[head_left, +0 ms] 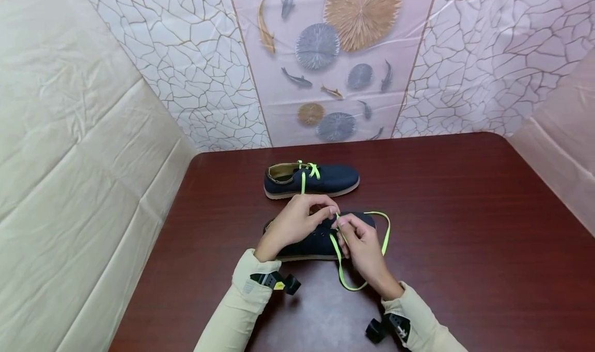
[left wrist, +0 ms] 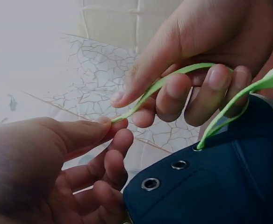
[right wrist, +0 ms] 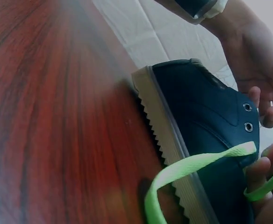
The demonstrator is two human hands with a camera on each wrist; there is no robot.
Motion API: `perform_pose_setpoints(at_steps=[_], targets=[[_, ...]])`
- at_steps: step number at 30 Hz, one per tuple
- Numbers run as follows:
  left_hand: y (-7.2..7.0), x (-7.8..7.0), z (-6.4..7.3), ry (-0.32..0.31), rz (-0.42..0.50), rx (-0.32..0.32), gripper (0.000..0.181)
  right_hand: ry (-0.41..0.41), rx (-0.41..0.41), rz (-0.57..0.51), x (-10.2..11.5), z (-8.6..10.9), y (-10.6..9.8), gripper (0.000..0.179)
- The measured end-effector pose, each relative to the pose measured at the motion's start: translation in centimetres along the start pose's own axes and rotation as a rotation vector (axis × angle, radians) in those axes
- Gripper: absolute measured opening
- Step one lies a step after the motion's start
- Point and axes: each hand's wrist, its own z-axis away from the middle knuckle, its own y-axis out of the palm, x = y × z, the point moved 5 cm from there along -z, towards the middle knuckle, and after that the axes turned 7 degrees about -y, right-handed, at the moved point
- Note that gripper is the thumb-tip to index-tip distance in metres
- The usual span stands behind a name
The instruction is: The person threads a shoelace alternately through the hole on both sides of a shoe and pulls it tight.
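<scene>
A dark blue shoe (head_left: 307,248) with a tan sole lies on the table, toe to the right. A neon-green shoelace (head_left: 341,272) loops out over its near side. My left hand (head_left: 295,223), above the shoe, pinches the lace's tip between thumb and index finger. Just right of it, my right hand (head_left: 364,246) holds the same lace a little behind the tip, the strand running across its fingers in the left wrist view. There, the lace comes out of one metal eyelet, and two bare eyelets (left wrist: 150,184) show beside it. My hands hide much of the shoe's top.
Behind stands a second dark blue shoe (head_left: 332,179) with green lace through it. Both shoes are on a reddish-brown table (head_left: 465,228). A patterned sheet (head_left: 223,83) hangs at the back, and a cream sheet (head_left: 93,161) borders the left side.
</scene>
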Motion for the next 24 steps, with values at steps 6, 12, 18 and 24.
perform_pose_setpoints(at_steps=[6,12,18,24], targets=[[-0.8,0.4,0.0,0.007,-0.047,-0.107,0.014,-0.032,-0.073,0.035,-0.1,0.1,-0.3,0.026],[-2.0,1.6,-0.1,-0.016,-0.112,-0.184,0.011,-0.043,-0.175,0.112,0.2,-0.1,-1.2,0.026],[-1.1,3.6,-0.5,-0.091,-0.192,-0.021,0.015,0.076,-0.171,0.056,-0.2,-0.1,-1.1,0.029],[-0.4,4.5,-0.8,-0.067,-0.185,0.001,0.014,0.182,-0.136,-0.076,-0.5,0.0,-0.7,0.033]])
